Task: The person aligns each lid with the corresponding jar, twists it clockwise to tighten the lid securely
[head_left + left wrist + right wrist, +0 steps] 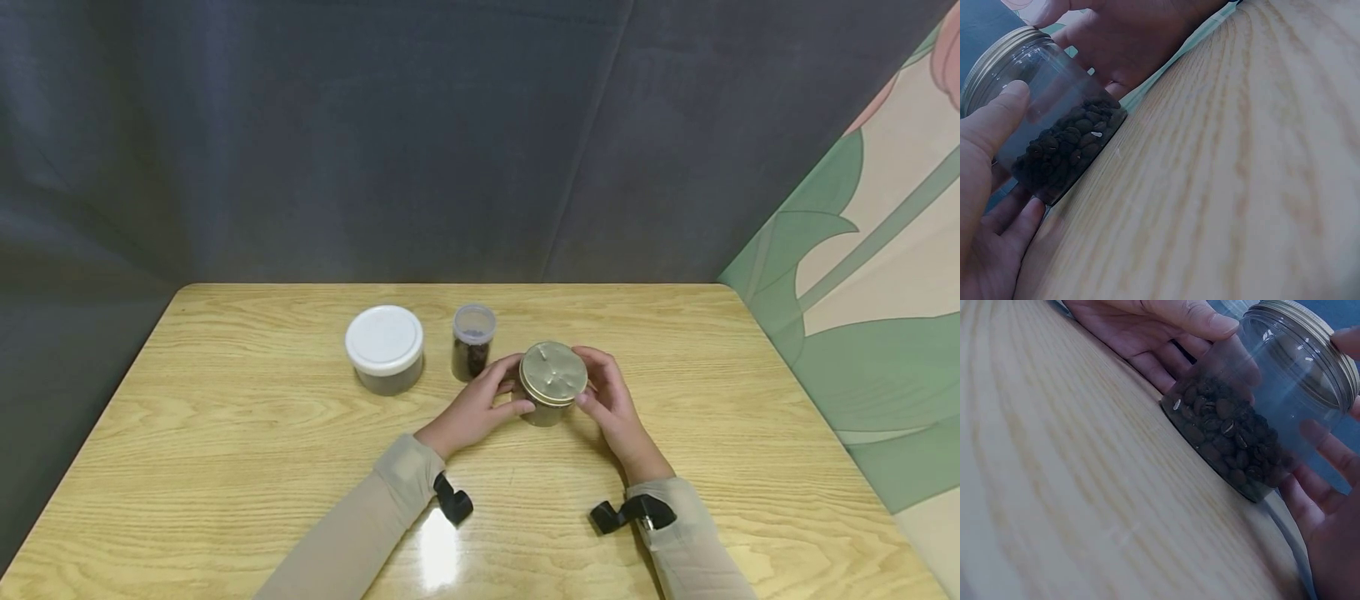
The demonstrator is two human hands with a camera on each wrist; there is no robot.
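Observation:
A clear jar [542, 414] with a gold metal lid [553, 371] stands upright on the wooden table, right of the middle. Dark brown coffee beans [1229, 431] fill roughly its lower half. My left hand [474, 410] holds the jar's body from the left, thumb in front and fingers partly hidden behind. From the right, my right hand [615, 408] grips it as well. In the right wrist view that thumb lies at the lid's edge, with the other fingers beside the clear wall. The lid sits on the jar's mouth.
Left of the hands stands a wide tub with a white lid [385, 337]. Between it and the jar is a small clear container [472, 343] with dark contents, close to my left fingers. A dark curtain [420, 150] hangs behind the table [247, 417].

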